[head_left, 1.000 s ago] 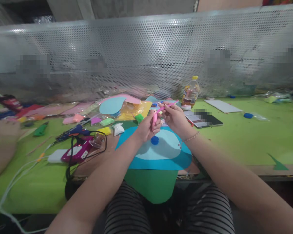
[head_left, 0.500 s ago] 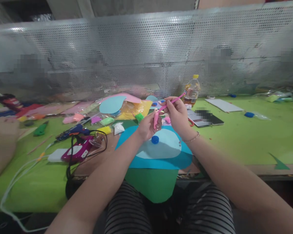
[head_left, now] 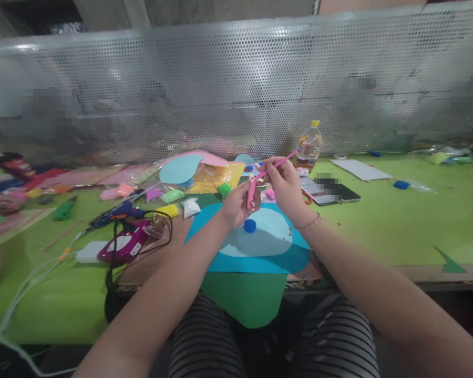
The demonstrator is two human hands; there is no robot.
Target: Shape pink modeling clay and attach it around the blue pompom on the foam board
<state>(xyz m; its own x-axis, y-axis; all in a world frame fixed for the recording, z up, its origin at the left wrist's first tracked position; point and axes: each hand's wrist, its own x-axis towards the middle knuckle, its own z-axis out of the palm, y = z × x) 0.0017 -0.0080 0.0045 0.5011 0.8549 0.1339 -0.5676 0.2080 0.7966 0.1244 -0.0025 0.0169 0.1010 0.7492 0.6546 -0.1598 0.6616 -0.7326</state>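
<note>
Head view | here's the left hand [head_left: 236, 206], fingers curled round a smooth pink strand [head_left: 250, 195], thick end down | right hand [head_left: 286, 184], fingers pinching its slim stretch | strand's up over a flat pale-blue oval [head_left: 268, 241], round blue lump [head_left: 249, 226] on top

Single head-worn view, facing forward and down over the table [head_left: 378, 226]. Wearer's striped lap [head_left: 207, 341] lies at the near edge, very close; left grip [head_left: 238, 206] and right grip [head_left: 286, 186] sit mid-view, farther out. Wide coverage, left to right; perforated metal screen [head_left: 228, 94] bounds the far side.
</note>
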